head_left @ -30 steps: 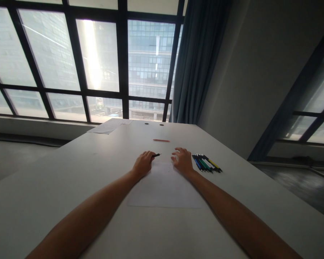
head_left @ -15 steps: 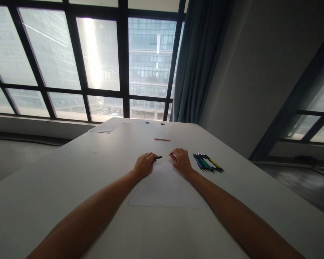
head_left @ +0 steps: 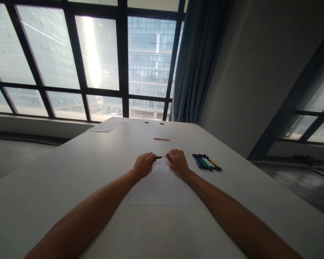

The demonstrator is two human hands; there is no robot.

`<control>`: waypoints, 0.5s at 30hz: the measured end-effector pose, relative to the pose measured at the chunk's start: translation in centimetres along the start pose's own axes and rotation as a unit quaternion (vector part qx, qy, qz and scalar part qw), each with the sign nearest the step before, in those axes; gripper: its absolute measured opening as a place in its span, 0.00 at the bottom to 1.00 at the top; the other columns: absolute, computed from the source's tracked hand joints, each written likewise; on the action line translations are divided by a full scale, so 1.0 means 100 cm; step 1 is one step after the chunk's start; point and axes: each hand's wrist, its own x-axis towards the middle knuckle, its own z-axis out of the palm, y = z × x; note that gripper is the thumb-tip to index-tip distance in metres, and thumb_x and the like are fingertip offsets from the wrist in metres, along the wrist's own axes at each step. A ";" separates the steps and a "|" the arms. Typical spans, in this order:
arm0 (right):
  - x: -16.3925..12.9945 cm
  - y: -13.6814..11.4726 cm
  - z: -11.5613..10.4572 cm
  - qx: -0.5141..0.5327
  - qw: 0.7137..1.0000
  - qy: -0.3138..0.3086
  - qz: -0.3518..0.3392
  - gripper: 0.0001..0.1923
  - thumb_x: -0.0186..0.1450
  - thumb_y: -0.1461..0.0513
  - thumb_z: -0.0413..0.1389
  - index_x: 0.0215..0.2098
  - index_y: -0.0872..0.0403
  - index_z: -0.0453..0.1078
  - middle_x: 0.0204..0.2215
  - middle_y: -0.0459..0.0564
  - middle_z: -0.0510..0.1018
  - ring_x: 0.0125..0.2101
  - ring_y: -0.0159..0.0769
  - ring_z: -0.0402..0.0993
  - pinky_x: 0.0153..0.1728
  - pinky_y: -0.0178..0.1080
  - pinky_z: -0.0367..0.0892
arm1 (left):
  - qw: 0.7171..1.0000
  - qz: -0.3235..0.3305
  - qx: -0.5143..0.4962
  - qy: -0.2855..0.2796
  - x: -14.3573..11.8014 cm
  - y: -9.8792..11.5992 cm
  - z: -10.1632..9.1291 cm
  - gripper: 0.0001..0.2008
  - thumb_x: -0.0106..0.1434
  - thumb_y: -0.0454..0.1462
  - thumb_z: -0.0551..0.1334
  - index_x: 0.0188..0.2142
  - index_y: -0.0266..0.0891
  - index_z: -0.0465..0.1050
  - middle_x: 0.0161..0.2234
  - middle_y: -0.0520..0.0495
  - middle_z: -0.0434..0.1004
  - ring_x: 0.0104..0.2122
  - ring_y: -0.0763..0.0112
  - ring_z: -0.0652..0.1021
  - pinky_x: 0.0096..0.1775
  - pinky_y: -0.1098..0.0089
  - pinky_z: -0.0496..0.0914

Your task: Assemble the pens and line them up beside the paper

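Observation:
My left hand (head_left: 144, 163) is closed around a slim black pen (head_left: 158, 157), whose thin, pale end points right. Facing it, my right hand (head_left: 178, 162) has its fingertips pinched right at that end. Whether a small piece is between these fingers is too fine to make out. Both hands rest over the far part of a white sheet of paper (head_left: 164, 190) on the table. To the right of my right hand lies a row of several pens (head_left: 206, 162), dark with blue, green, white and yellow parts.
A reddish pencil (head_left: 161, 139) lies crosswise beyond my hands on the white table (head_left: 118, 151). More papers (head_left: 105, 126) lie at the far left edge. Two small dark discs (head_left: 154, 123) are at the far end, before the window and blue curtain (head_left: 191, 72).
My right hand has moved left, closing the gap to the pen's thin end. My left hand with the pen has stayed nearly still.

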 end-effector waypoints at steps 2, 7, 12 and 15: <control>0.000 0.000 0.000 -0.004 1.000 -0.001 0.003 0.07 0.68 0.67 0.52 0.33 0.55 0.70 0.33 0.51 0.75 0.37 0.39 0.67 0.42 0.42 0.55 | 1.000 -0.002 0.003 -0.001 0.000 0.000 0.000 0.09 0.66 0.33 0.58 0.45 0.41 0.73 0.39 0.47 0.79 0.38 0.66 0.79 0.41 0.67 0.72; 0.000 -0.002 0.000 -0.006 1.000 0.000 -0.011 0.06 0.68 0.67 0.53 0.33 0.55 0.70 0.33 0.50 0.75 0.37 0.39 0.67 0.42 0.42 0.55 | 1.000 0.008 0.000 -0.004 0.000 0.000 0.000 0.09 0.67 0.34 0.58 0.45 0.41 0.73 0.40 0.48 0.80 0.39 0.66 0.79 0.42 0.67 0.72; 0.000 -0.007 -0.001 0.008 0.999 -0.011 -0.033 0.07 0.69 0.66 0.52 0.33 0.54 0.71 0.33 0.51 0.77 0.37 0.39 0.68 0.43 0.42 0.56 | 0.999 0.039 -0.017 -0.002 -0.001 0.001 -0.001 0.09 0.67 0.33 0.59 0.45 0.42 0.74 0.40 0.48 0.80 0.39 0.67 0.79 0.43 0.67 0.72; -0.001 -0.006 0.001 0.051 0.998 -0.009 -0.037 0.08 0.70 0.64 0.51 0.35 0.54 0.72 0.34 0.51 0.77 0.37 0.39 0.70 0.42 0.42 0.58 | 0.999 0.045 -0.021 0.004 -0.001 0.001 -0.002 0.09 0.67 0.33 0.59 0.45 0.42 0.74 0.40 0.48 0.80 0.39 0.67 0.79 0.43 0.67 0.72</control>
